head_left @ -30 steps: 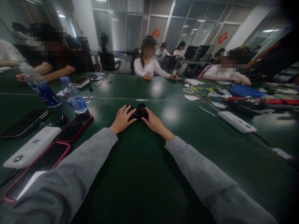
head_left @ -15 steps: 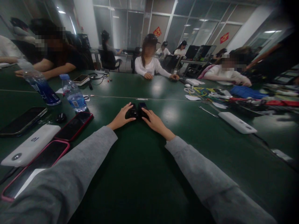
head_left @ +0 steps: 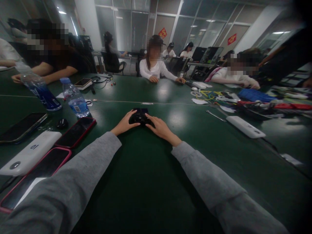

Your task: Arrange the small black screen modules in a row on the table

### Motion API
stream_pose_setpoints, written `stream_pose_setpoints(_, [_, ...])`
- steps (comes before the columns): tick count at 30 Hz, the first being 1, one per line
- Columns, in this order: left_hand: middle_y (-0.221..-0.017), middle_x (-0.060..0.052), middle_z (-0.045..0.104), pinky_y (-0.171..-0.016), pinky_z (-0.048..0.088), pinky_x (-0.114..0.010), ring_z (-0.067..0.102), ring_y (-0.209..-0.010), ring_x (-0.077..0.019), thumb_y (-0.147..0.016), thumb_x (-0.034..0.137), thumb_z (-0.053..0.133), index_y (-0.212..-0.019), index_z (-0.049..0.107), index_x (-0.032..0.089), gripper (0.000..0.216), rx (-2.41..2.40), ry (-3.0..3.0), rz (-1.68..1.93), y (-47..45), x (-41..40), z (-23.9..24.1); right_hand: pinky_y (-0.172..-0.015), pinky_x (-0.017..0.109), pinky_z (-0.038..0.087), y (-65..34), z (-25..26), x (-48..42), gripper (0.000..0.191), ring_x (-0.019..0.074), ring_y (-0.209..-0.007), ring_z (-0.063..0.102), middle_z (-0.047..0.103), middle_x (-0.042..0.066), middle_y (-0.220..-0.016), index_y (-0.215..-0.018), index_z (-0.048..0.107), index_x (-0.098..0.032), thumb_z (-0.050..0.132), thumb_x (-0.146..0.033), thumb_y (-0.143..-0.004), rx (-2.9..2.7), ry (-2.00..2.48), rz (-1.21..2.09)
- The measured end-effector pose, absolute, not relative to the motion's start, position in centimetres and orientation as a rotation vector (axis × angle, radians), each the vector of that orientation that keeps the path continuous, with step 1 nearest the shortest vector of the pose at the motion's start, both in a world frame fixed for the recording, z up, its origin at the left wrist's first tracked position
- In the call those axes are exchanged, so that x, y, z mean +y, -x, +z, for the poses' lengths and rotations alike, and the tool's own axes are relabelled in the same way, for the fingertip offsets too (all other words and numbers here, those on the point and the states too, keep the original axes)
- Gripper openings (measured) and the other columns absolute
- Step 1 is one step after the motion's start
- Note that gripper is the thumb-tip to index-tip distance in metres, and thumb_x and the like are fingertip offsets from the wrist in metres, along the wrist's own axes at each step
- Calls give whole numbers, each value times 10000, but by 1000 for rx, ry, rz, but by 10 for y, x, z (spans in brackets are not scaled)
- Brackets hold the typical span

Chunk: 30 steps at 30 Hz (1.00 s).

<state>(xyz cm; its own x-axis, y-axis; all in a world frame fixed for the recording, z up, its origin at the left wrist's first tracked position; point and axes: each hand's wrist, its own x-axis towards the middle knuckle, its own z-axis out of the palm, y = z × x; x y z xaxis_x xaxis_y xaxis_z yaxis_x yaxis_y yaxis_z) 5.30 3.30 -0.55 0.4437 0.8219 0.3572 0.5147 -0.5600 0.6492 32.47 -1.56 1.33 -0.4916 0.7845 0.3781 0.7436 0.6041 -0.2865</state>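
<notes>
My left hand (head_left: 125, 123) curls its thumb and fingers around the left side of a small glossy black object (head_left: 138, 117) on the green table. Opposite it, my right hand (head_left: 158, 126) closes on the right side of the black shape, fingers on top and thumb at the near edge. A dark, flat-topped block (head_left: 143, 110) shows at the back between the hands. Whether these dark parts are joined or only touching, I cannot tell; their exact kind is unclear and the fingers partly cover them.
To my left are several phones, one red-edged phone (head_left: 76, 131), a white power bank (head_left: 30, 152) and water bottles (head_left: 76, 100). At right lie a wrench (head_left: 215, 116), a white power strip (head_left: 245, 126) and tangled cables (head_left: 214, 96). Several people sit around the green table (head_left: 151, 182).
The two dark shapes, apart by a narrow gap before, now sit together. My right hand has moved slightly nearer and left, and the view has shifted a little.
</notes>
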Motion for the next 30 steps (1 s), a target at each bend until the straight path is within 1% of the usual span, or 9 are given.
stream_pose_setpoints(3, [-1697,-169,338,-1244,306,-579,314,-1571,-350,-875,601,731,-1596,397,273,860,1122,-2246,915,-52,33,-5,-1040,545,526,-325,14,-16,529,316,-1192,613,614,137,-1379,-1594,407,-236,437,-448,-1111,-2360,1183,91])
stream_pose_setpoints(5, [-1700,-167,334,-1242,304,-584,320,-1568,-355,-873,596,736,-1589,413,283,845,1128,-2241,906,-52,32,-4,-1036,536,525,-325,15,-17,498,311,-1184,612,623,132,-1363,-1578,429,-236,420,-425,-1118,-2359,1178,71])
stream_pose_setpoints(9, [-1707,-169,320,-1239,305,-585,329,-1563,-365,-846,600,762,-1581,432,279,867,1128,-2188,914,-53,32,-4,-978,506,546,-324,16,-17,488,301,-1105,624,639,125,-1289,-1585,417,-253,405,-416,-1126,-2389,1182,30])
stream_pose_setpoints(13, [-1699,-148,347,-1261,263,-576,296,-1578,-357,-821,604,785,-1562,459,293,868,1071,-2165,957,-53,33,-5,-940,474,552,-323,16,-16,493,294,-1052,627,636,130,-1226,-1606,390,-254,370,-411,-1139,-2441,1168,-12])
stream_pose_setpoints(18, [-1703,-153,336,-1255,271,-579,294,-1578,-359,-822,601,784,-1572,445,291,879,1067,-2150,941,-53,35,-6,-924,464,549,-323,13,-13,485,290,-1037,625,634,119,-1230,-1613,370,-286,351,-406,-1144,-2433,1180,-15])
stream_pose_setpoints(21, [-1696,-152,347,-1255,266,-590,295,-1577,-363,-820,589,789,-1565,452,298,868,1065,-2157,951,-53,37,-7,-943,470,544,-324,12,-12,474,293,-1065,620,634,120,-1256,-1597,389,-275,361,-393,-1139,-2403,1170,3])
stream_pose_setpoints(30, [-1685,-191,344,-1271,253,-551,298,-1577,-351,-830,578,781,-1565,447,238,876,1064,-2170,947,-53,36,-6,-944,456,539,-323,14,-15,477,292,-1079,623,637,121,-1283,-1571,417,-241,440,-398,-1120,-2393,1211,9])
